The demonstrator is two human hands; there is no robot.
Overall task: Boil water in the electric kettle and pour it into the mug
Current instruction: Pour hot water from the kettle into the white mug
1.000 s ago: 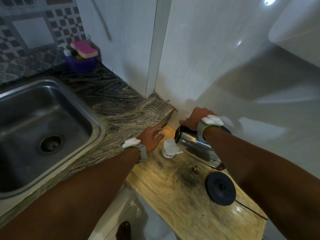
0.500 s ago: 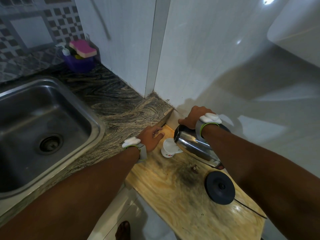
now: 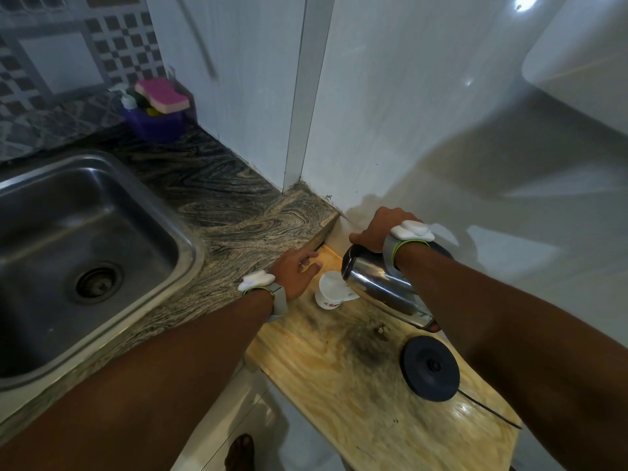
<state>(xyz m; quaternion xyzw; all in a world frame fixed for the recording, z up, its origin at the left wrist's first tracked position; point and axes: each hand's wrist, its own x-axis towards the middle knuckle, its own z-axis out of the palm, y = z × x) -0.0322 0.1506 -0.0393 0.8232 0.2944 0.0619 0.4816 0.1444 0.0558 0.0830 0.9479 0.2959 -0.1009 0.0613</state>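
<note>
kettle (image 3: 380, 288): shiny metal | board (image 3: 339, 379): rough wood (dark stain) | sink (image 3: 68, 232): dull steel

The mug (image 3: 328, 295) bears an unreadable red mark.

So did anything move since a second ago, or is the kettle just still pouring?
Almost nothing moved. The right hand still grips the kettle, tipped with its spout over the mug, at about the same tilt. The left hand still rests by the mug at the counter's edge, fingers relaxed, holding nothing. The kettle base stays on the wooden board. Nothing was picked up or let go.
</note>
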